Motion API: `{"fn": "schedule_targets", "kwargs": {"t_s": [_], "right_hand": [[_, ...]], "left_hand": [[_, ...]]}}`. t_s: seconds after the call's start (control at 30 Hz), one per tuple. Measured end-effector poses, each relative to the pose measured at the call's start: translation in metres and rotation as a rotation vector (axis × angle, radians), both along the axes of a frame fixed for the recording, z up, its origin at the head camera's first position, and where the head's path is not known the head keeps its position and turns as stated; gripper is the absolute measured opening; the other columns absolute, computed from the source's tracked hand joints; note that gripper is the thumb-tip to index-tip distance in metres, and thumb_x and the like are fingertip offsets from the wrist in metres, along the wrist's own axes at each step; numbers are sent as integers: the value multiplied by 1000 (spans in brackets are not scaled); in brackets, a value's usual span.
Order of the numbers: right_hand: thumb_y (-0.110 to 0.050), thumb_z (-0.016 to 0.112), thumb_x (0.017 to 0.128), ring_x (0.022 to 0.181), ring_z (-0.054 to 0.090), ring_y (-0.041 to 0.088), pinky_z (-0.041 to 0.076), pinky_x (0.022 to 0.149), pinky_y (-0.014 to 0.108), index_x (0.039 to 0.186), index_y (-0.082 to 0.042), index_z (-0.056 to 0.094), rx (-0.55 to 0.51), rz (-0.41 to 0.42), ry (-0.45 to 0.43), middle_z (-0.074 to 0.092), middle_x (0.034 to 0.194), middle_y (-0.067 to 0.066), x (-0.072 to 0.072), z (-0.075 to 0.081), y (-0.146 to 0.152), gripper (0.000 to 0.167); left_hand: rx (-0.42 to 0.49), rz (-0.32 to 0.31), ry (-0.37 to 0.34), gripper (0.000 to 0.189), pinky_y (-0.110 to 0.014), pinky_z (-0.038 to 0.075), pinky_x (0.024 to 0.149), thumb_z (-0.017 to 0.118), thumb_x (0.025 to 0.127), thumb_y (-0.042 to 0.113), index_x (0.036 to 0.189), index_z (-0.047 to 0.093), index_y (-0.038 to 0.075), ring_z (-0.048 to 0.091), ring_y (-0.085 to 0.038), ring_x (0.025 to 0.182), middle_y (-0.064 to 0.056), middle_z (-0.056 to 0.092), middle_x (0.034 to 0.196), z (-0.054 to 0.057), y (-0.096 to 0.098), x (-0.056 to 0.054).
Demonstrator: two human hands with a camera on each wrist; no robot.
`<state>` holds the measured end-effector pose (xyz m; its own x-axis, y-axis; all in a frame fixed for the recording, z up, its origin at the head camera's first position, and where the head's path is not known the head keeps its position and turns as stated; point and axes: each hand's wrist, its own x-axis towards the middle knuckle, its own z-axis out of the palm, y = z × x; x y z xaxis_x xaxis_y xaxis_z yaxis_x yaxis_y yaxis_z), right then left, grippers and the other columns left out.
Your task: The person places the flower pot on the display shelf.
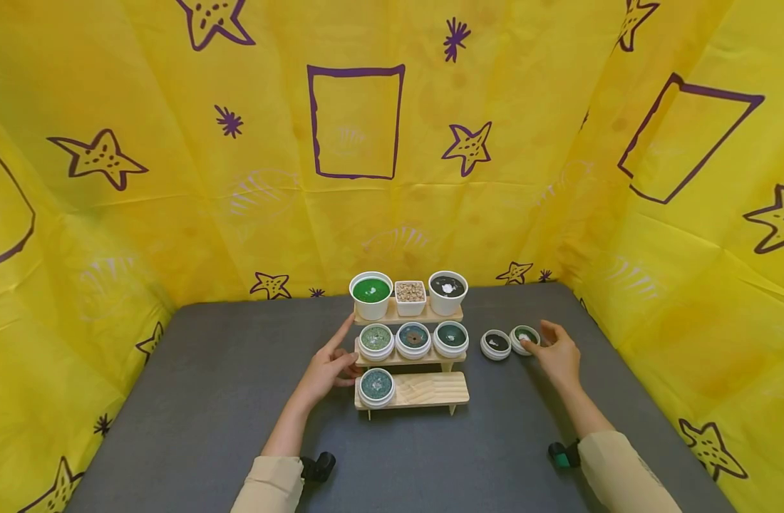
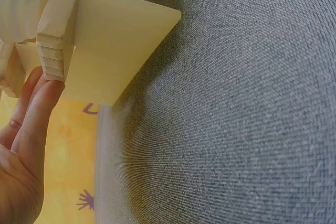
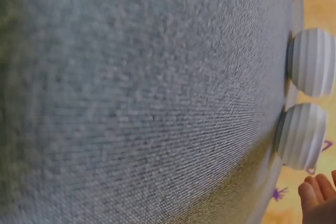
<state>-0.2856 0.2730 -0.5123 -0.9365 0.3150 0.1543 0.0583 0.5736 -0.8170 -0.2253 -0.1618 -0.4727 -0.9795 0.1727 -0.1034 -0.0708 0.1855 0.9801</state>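
Fingers of my left hand touch the left ends of a tiered wooden stand; the left wrist view shows fingertips against a shelf end. My right hand is at the right side of a small white ribbed pot with green contents, thumb near its rim. In the right wrist view a small gap shows between the fingers and that pot. Just left of it sits a matching pot with dark contents. Both pots stand on the grey tabletop.
On the top tier stand a bright green-filled pot, a square pot of pale pebbles and a dark-filled pot. Three pots, including a blue-brown one, line the middle tier. One pot sits on the lowest tier. Yellow cloth encloses the table.
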Motion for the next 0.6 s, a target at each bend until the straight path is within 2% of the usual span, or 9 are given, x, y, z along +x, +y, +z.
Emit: {"fn": "schedule_targets", "kwargs": {"t_s": [0.13,0.33,0.57,0.6], "right_hand": [[-18,76,84,128,55,43,47,107,51,141,4,48,18,9,-76,53,141,29,-3,-4,4,68],[-23,76,85,127,55,43,47,105,48,141,5,46,8,27,-146,53,140,30,-6,-9,4,70],[-23,77,85,124,56,43,46,104,47,141,6,46,27,31,-144,55,137,32,-7,-13,2,70],[-23,77,85,124,56,43,46,103,48,140,6,46,34,31,-139,56,136,32,-8,-14,1,70]], "left_hand": [[-5,-4,12,71,-61,59,80,56,97,8,157,26,30,69,-22,74,-43,59,96,10,2,6],[-5,-5,17,72,-60,59,79,57,97,8,157,26,30,70,-23,74,-42,60,95,8,1,4],[-27,19,47,72,-52,62,72,58,96,13,155,27,42,69,-19,72,-34,64,90,-23,-3,-11],[-28,20,46,72,-52,62,72,58,97,13,155,27,42,69,-19,72,-34,64,90,-23,-3,-11]]}}
